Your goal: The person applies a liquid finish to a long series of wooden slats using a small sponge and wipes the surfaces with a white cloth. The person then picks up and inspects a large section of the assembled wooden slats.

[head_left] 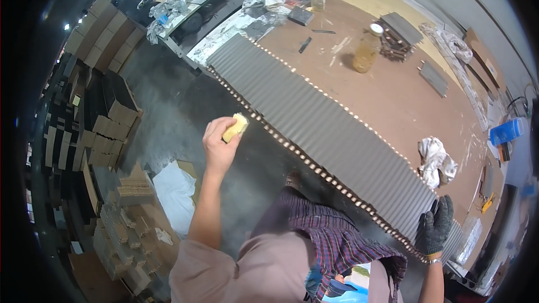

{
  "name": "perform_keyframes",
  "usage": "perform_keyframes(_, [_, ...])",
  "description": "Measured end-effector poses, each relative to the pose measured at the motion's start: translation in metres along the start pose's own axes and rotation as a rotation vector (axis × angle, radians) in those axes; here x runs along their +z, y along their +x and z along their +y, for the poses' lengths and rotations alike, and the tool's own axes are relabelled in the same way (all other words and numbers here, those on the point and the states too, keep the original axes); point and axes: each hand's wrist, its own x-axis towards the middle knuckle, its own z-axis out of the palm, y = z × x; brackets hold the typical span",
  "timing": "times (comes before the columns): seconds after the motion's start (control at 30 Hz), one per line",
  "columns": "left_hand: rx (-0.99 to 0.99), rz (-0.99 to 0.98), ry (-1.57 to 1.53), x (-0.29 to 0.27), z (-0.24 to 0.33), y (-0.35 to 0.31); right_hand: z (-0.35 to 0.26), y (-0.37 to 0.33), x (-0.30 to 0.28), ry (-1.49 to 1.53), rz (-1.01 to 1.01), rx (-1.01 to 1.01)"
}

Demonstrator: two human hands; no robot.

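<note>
My bare left hand (218, 145) is closed round a small yellow sponge (236, 127), held in the air left of the table edge. A long row of narrow grey strips (320, 118) lies side by side along the near edge of the table, their pale cut ends showing on both sides. My right hand (438, 229), in a dark grey knit glove, rests on the right end of this row with its fingers stretched out. A crumpled white cloth (435, 160) lies just beyond that hand.
On the brown tabletop (325, 62) stand a bottle of yellowish liquid (368, 49) and a stack of grey pieces (401, 31). A yellow cutter (487, 203) and a blue container (505, 132) lie at the right. Stacked boards (109, 112) and a carton pile (126, 230) occupy the left floor.
</note>
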Motion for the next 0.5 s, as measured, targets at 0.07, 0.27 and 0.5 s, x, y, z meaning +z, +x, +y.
perform_keyframes(0.07, [0.022,-0.007,0.024,-0.003,-0.028,0.025,-0.032,0.021,0.027,0.14,0.016,0.015])
perform_keyframes(0.27, [0.061,-0.002,0.075,-0.001,-0.087,0.096,-0.069,0.048,0.047,-0.048,0.002,0.017])
perform_keyframes(0.5, [0.117,-0.157,0.148,-0.001,-0.114,0.105,-0.07,0.042,0.046,-0.13,-0.078,0.116])
